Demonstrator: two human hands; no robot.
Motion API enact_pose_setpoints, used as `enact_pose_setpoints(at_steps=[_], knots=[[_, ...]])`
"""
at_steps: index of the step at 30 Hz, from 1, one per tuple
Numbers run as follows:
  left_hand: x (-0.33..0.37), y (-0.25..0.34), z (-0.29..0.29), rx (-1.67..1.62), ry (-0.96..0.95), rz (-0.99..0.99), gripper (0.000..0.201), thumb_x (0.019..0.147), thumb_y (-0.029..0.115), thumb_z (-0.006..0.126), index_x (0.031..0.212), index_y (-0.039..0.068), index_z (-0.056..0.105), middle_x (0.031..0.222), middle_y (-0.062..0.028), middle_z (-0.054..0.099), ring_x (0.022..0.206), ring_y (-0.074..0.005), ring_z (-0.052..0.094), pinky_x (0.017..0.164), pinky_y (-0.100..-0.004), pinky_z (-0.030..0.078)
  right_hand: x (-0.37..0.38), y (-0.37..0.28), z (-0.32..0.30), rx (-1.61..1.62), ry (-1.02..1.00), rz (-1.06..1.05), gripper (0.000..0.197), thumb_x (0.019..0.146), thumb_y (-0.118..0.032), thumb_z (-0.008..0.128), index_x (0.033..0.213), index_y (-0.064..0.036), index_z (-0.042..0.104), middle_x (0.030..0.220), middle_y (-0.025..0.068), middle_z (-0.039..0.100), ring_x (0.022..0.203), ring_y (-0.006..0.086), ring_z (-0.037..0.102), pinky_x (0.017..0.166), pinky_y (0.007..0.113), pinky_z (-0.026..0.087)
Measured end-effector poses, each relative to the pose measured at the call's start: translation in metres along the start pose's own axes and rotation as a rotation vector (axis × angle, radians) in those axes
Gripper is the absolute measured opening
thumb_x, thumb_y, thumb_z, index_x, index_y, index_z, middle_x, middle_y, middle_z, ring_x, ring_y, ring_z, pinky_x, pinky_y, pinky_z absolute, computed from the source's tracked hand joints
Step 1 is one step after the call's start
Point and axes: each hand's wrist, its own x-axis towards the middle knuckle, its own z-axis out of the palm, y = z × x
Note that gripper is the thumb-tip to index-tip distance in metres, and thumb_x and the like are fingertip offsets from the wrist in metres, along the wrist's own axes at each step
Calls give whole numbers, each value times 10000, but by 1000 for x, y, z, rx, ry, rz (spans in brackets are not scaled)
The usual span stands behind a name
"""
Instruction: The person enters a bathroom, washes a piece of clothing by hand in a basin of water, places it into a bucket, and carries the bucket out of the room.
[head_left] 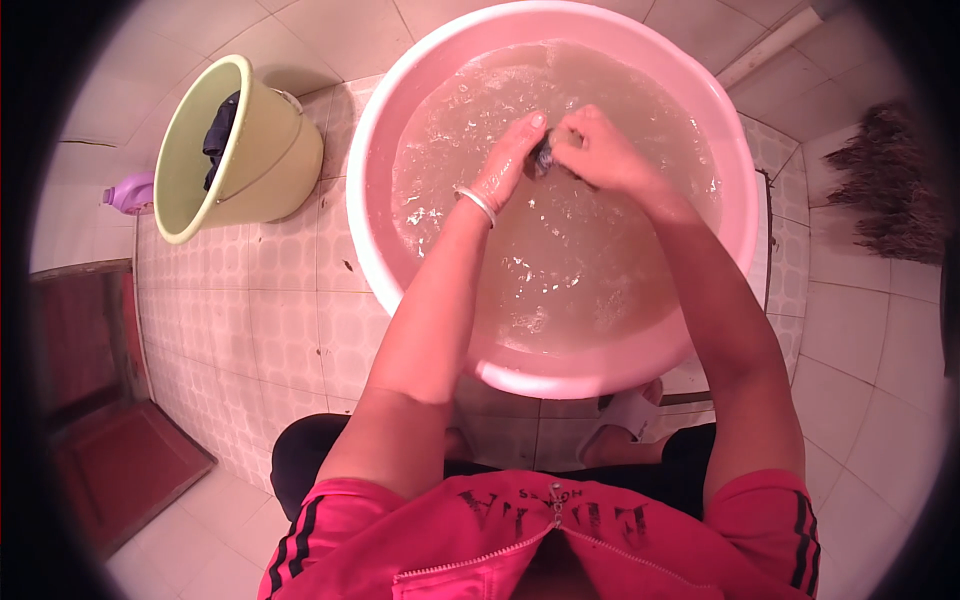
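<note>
Both my hands are over the murky, sudsy water of a large round pink basin [735, 200], toward its far half. A small piece of dark wet cloth [543, 158] shows between them; most of it is hidden by the fingers and the water. My left hand [511, 160], with a pale bangle at its wrist, grips the cloth from the left, thumb up and the other fingers mostly out of sight. My right hand [605, 152] is closed on the cloth's right side with bent fingers.
A pale green bucket [270, 150] with dark cloth [218, 140] inside stands left of the basin, a purple bottle [130, 193] beyond it. A bundle of dry brush twigs [890, 180] is at the right wall. A reddish wooden panel [125, 470] lies at the lower left. My slippered feet [625, 420] are below the basin.
</note>
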Motion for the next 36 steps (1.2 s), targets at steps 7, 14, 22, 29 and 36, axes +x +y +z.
enact_pose_setpoints(at_steps=[7, 14, 22, 29, 36], knots=[[-32, 30, 33, -328, -371, -51, 333, 832, 240, 642, 1102, 110, 498, 954, -2, 544, 819, -120, 544, 714, -290, 462, 22, 5, -2, 879, -92, 350, 173, 839, -176, 572, 873, -7, 584, 843, 43, 589, 724, 96, 577, 631, 231, 496], [-35, 26, 30, -663, -424, -526, 224, 819, 147, 607, 1009, 78, 512, 746, 15, 491, 588, -61, 442, 465, -195, 351, 9, 44, -41, 482, -186, -34, 305, 805, -155, 591, 1082, -31, 565, 949, 58, 620, 867, 168, 602, 773, 267, 501], [-37, 53, 38, -251, -742, -859, 141, 812, 170, 604, 845, 53, 534, 617, 12, 452, 485, -73, 422, 374, -226, 320, -24, 37, -38, 100, -413, -134, 165, 787, -210, 540, 869, -67, 531, 714, 173, 585, 712, 359, 584, 611, 421, 454], [-33, 64, 38, 1321, -540, 595, 104, 803, 136, 510, 855, 52, 543, 762, -175, 615, 733, -337, 607, 628, -397, 478, -27, 24, -42, 257, -879, 394, 209, 781, -235, 550, 695, -47, 514, 509, 45, 459, 480, 226, 507, 514, 336, 441], [-32, 97, 33, 568, -296, -482, 80, 812, 133, 539, 805, 58, 511, 641, -75, 558, 556, -207, 571, 496, -314, 455, -56, 0, -61, 247, -111, -212, 444, 746, -123, 604, 1160, -65, 454, 860, 82, 549, 720, 237, 579, 630, 335, 483]])
